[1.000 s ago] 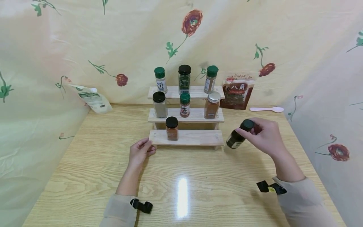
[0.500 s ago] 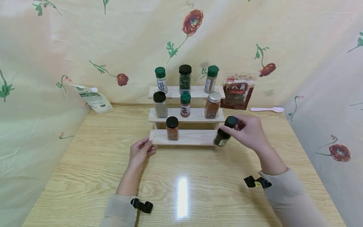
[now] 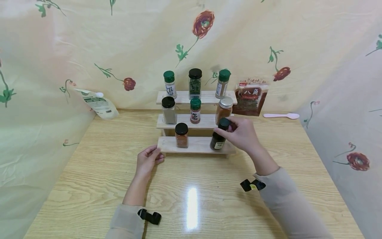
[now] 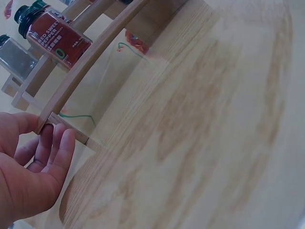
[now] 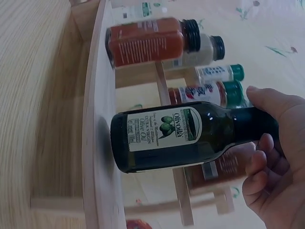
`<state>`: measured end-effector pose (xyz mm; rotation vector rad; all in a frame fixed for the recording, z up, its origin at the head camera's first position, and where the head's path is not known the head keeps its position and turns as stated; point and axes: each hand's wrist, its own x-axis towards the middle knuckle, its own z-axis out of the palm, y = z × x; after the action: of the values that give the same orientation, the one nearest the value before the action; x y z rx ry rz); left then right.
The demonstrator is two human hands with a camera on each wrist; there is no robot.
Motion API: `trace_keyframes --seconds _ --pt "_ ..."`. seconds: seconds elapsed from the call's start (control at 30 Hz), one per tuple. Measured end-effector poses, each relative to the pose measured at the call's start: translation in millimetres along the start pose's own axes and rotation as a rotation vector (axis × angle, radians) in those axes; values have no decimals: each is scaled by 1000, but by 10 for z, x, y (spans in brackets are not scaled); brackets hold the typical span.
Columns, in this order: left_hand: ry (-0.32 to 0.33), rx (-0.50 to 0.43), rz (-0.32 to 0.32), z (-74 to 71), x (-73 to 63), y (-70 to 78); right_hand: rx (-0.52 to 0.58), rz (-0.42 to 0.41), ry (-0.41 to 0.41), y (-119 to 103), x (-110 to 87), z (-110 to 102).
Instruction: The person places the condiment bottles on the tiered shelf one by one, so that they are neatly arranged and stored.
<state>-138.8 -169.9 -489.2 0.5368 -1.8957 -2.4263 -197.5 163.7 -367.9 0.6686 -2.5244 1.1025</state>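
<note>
My right hand (image 3: 243, 133) grips a dark olive oil bottle (image 5: 162, 136) by its neck and cap. In the head view the bottle is close over the right part of the rack's lowest shelf (image 3: 198, 145), slightly tilted. With thumb and fingers my left hand (image 3: 147, 161) pinches the left end of that same shelf; the left wrist view shows the thumb on top and fingers beneath. A red sweet pepper jar (image 4: 57, 40) with a black lid stands on the lowest shelf, left of the bottle. Behind my right hand is a silver-lidded jar (image 3: 223, 109), partly hidden.
On the middle shelf are a black-lidded jar (image 3: 169, 111) and a green-capped shaker (image 3: 195, 111). Several jars, among them a dark green one (image 3: 195, 84), line the top shelf. A pouch (image 3: 99, 103) lies back left; a star anise packet (image 3: 250, 98) and pink spoon (image 3: 282, 116) are back right.
My right hand has carried the olive oil bottle leftward, from beside the rack to over the lowest shelf, and the bottle has become more upright. My left hand has stayed at the shelf's end.
</note>
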Motion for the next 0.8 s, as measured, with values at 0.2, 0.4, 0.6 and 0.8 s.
trace_keyframes --seconds 0.2,0.4,0.6,0.8 --pt "4 0 -2 16 -4 2 -6 -21 -2 -62 102 149" --pt "3 4 -4 24 1 -3 -31 -27 -13 -90 118 247" --pt "8 17 -8 45 14 -17 -53 -6 -1 -63 105 296" --pt "16 65 9 61 2 -9 -40 47 -16 -27 41 331"
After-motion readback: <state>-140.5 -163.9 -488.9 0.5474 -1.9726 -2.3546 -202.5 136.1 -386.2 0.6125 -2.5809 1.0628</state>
